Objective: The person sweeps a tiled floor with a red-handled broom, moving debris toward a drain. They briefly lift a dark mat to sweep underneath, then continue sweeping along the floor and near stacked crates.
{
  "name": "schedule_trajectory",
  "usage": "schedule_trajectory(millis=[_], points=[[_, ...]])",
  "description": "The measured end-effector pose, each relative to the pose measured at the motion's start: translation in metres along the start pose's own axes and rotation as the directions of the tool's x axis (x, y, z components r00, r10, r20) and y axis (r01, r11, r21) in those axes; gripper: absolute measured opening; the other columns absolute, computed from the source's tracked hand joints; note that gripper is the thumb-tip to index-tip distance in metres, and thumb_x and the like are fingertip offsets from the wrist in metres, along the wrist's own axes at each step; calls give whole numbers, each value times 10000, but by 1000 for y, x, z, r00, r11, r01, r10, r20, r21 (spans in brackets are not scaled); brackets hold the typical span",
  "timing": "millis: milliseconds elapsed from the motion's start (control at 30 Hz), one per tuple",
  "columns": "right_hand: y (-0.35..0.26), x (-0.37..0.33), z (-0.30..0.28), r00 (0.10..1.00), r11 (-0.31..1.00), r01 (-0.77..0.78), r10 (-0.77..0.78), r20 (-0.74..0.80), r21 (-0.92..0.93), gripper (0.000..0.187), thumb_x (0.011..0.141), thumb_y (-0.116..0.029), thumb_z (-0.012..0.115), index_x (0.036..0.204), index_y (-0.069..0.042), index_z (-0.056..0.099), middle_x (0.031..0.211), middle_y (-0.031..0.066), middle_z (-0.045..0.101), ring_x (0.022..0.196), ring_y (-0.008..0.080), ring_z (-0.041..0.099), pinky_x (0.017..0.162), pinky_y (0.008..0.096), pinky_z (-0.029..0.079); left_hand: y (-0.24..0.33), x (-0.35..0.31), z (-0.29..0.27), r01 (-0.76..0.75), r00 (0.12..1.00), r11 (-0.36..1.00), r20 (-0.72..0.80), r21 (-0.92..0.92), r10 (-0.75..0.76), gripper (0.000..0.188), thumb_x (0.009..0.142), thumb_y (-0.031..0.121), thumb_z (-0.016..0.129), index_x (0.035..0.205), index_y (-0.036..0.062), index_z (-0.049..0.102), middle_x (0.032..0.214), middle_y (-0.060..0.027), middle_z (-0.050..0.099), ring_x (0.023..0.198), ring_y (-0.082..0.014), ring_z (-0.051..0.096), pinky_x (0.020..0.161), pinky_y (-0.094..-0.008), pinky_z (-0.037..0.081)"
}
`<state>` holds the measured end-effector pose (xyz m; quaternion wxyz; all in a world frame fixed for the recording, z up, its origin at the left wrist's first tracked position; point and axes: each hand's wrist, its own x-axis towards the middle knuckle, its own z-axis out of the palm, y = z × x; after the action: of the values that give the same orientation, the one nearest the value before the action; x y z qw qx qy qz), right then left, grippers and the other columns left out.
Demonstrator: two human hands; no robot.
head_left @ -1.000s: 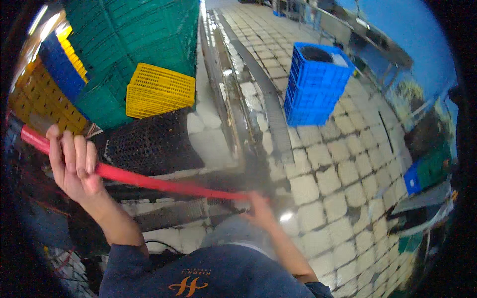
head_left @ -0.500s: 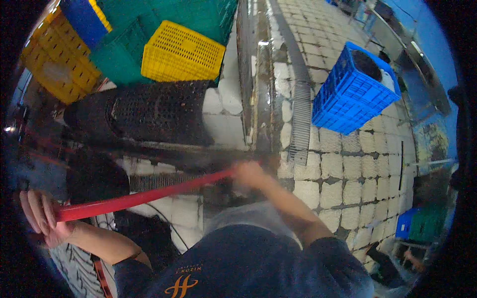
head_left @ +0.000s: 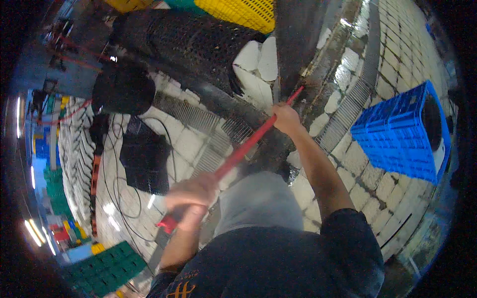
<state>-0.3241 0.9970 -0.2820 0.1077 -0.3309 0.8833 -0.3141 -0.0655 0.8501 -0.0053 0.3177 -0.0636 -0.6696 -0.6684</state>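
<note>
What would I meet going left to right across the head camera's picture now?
Green crate-like stack → left fingers around a red pole → right fingers on the same pole → stacked blue crates.

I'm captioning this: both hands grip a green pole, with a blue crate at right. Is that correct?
No, the head view shows a red pole, not green; the left hand and right hand grip it, with the blue crate at right.

Long red pole (head_left: pixel 244 148), sitting on a slant
Looks straight and kinda thicker at the near end, running diagonally from lower left up to the right, mid-view.
</note>
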Motion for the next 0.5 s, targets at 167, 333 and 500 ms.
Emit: schedule_trajectory(millis=[167,333,500], points=[[-6,-53,42,985,997,30,-17,172,-71,186,799,-223,696,895,-66,669,984,168,676,922,375,672,776,493,556,32,-45,-4,118,993,991,36,-69,-116,161,851,183,635,808,29,613,511,-31,500,407,-170,436,541,-403,403],[-82,-161,60,964,975,200,-176,200,-102,241,881,-297,660,883,-56,667,901,161,683,839,372,676,755,478,556,143,-106,1,222,974,975,-49,-27,-223,204,758,178,720,727,-24,724,550,-97,591,456,-262,517,526,-413,428],[-139,-262,72,862,939,345,-315,397,-4,315,918,-353,641,858,-45,660,893,166,686,838,368,682,725,489,554,230,-191,24,163,986,985,-39,-60,-165,121,825,70,737,843,-48,759,517,-61,538,420,-215,469,473,-390,342]])
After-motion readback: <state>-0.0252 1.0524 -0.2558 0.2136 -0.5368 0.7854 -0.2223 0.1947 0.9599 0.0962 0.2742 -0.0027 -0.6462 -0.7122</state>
